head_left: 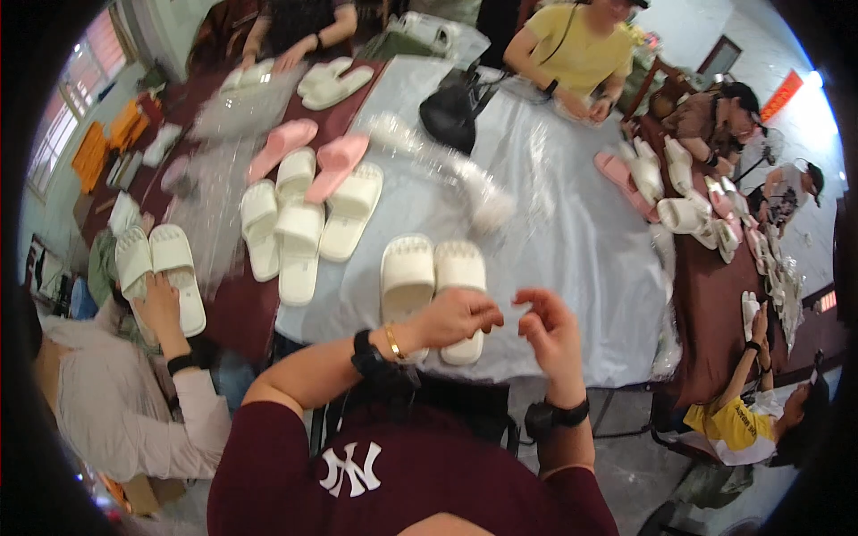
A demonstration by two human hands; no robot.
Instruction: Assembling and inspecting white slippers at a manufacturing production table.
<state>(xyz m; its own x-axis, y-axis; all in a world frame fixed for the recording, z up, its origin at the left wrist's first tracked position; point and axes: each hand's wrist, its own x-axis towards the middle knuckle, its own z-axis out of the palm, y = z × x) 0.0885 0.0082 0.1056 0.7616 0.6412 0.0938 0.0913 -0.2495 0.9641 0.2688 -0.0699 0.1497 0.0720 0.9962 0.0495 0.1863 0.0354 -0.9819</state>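
At far left, a co-worker's hand (pixel 159 299) is touching a white pair (pixel 173 250). Clear plastic (pixel 210 201) is lying beside a slipper cluster (pixel 299 228), white and pink. On the gray-covered counter (pixel 599 295), the front white slippers (pixel 407 274) are resting side by side before the person. Farther back, a black bag (pixel 450 112) is sitting, its contents hidden. The left hand (pixel 458 319) is partly covering the right slipper, fingers bending close together; whether they are holding anything, one cannot tell. The right hand (pixel 550 332) is hovering just beside, fingers curving apart. More slippers (pixel 684 214) are lying rightward.

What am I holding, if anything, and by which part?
Nothing visible is held; your right hand looks empty, though whether your left hand pinches something tiny can't be told.
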